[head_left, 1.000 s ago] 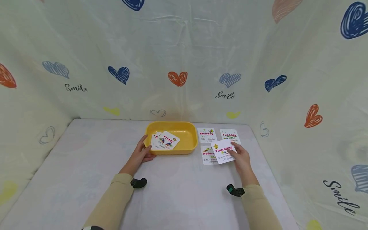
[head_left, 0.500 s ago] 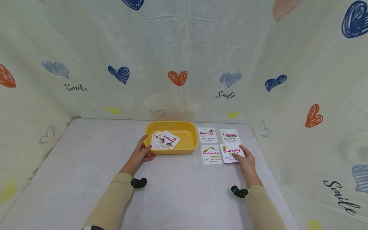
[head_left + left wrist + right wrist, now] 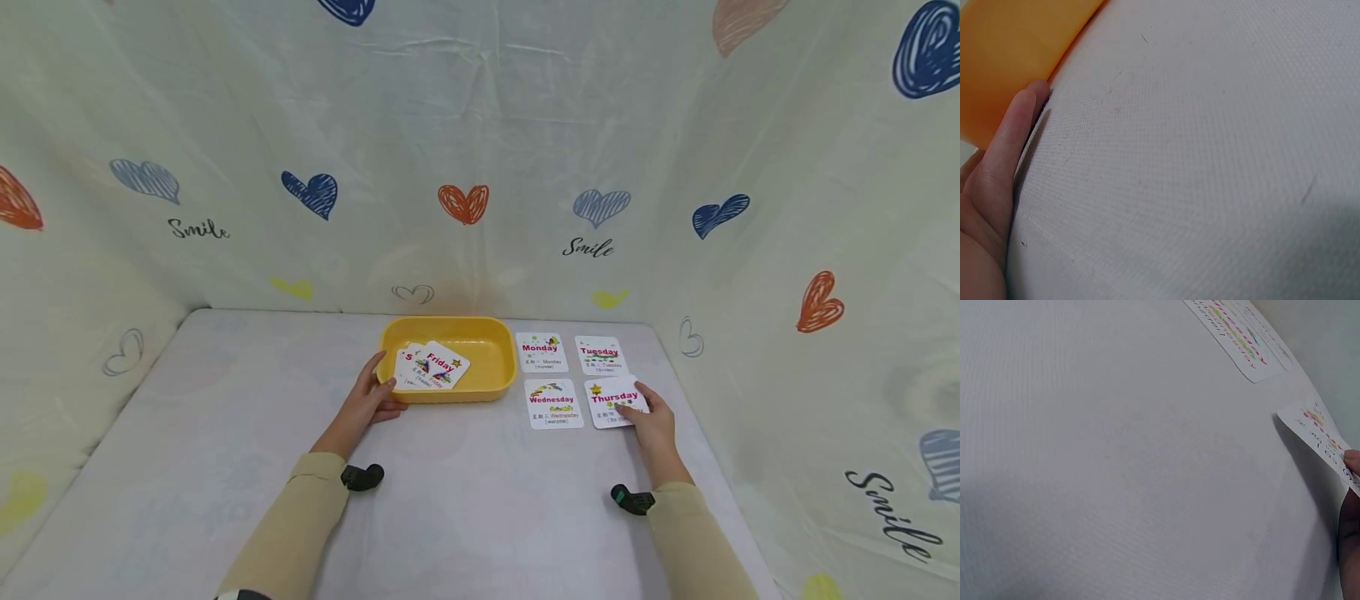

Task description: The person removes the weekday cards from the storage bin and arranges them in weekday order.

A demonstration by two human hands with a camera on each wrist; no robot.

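Observation:
My right hand [image 3: 654, 425] pinches the Thursday card [image 3: 609, 398] by its right side, thumb on top. In the right wrist view the Thursday card [image 3: 1317, 434] is tilted, its near edge lifted off the tabletop. Left of it lies the Wednesday card [image 3: 553, 414], and behind lie the Tuesday card [image 3: 600, 365] and the Monday card [image 3: 542, 362]. My left hand [image 3: 362, 406] grips the left front corner of a yellow plastic tray [image 3: 491, 375]. Inside the tray, the Friday card [image 3: 441, 363] overlaps other cards, partly hidden.
A pale cloth covers the table [image 3: 465, 500]. Right behind its back edge hangs a curtain [image 3: 390, 142] printed with hearts, which also closes in both sides.
My right hand has carried the Thursday card to the right and slightly nearer, off the Wednesday card to a spot beside it. The left hand and tray stay put.

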